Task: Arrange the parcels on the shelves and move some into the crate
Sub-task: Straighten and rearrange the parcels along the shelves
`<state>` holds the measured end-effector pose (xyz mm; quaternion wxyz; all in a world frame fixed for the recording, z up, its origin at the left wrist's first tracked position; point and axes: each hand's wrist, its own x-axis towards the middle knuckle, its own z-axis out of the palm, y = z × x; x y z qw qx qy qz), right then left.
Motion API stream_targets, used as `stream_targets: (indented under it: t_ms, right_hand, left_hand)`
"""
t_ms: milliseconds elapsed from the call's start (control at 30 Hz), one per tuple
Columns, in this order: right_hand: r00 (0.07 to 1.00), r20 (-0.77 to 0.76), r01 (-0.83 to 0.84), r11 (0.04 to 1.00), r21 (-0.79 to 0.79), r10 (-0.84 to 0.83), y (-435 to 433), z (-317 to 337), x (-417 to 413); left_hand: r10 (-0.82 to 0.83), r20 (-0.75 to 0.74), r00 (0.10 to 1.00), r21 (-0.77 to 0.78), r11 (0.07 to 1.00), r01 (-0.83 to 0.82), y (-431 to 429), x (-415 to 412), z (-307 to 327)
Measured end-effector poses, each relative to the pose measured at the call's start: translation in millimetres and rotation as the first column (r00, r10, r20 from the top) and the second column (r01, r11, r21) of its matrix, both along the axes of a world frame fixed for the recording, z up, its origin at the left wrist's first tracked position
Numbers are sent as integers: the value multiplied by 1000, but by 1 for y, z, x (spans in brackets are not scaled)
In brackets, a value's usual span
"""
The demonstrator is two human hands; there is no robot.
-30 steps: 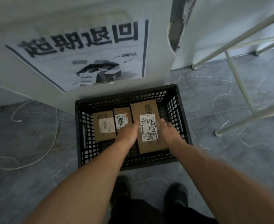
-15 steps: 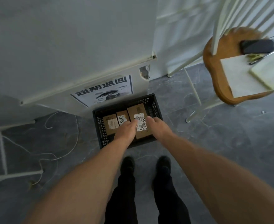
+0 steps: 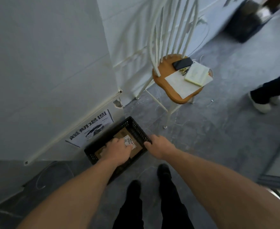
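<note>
The left hand [image 3: 119, 150] lay over the parcels in the crate [image 3: 136, 129], fingers stretched out and only loosely spread, pinching nothing. Its fingertips [image 3: 125, 143] reached the white label [image 3: 129, 142] of the large parcel [image 3: 122, 134]. It seemed to be patting or steadying that box flat, not lifting it, though blur hid whether skin met cardboard. The right hand [image 3: 159, 146] sat at the crate's near-right corner with its fingers bent down at the rim. I could not tell whether they hooked the rim or merely hung beside it. A hand there would brace the crate against sliding.

The large parcel lay flat along the crate's right wall, label upward, probably so the address stayed readable. A second brown parcel [image 3: 99, 151] showed toward the left end, and the hand hid whatever lay between them. This part of the task looked done, with parcels already in the crate and none in the hands.

The crate stood on the grey floor [image 3: 210, 138], its long far wall close against a white panel bearing a poster [image 3: 93, 129] that seemed to mark the spot. Well apart to the right stood a chair [image 3: 162, 76]. A phone [image 3: 182, 63] lay at the back edge of its seat, a notepad [image 3: 196, 76] at the right edge, and a paper sheet [image 3: 177, 83] beneath it. Another person's shoe [image 3: 261, 105] showed farther right.
</note>
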<state>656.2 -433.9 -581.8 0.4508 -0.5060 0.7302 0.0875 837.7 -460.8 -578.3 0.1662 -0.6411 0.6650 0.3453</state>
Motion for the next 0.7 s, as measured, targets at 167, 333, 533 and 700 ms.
stream_targets:
  t_ms: [167, 333, 533, 700]
  right_hand:
    - [961, -75, 263, 964, -28, -265, 59, 33, -30]
    - [797, -84, 591, 801, -90, -598, 137, 54, -69]
    - [517, -77, 840, 523, -148, -853, 238, 79, -103]
    - [287, -17, 942, 285, -179, -958, 330, 90, -111]
  left_hand:
    - [-334, -23, 942, -30, 942, 334, 5, -53, 34]
    - [-519, -155, 841, -21, 852, 522, 32, -132, 57]
    - [-746, -215, 630, -32, 650, 759, 107, -224, 63]
    - [-867, -241, 437, -46, 460, 887, 199, -270, 75]
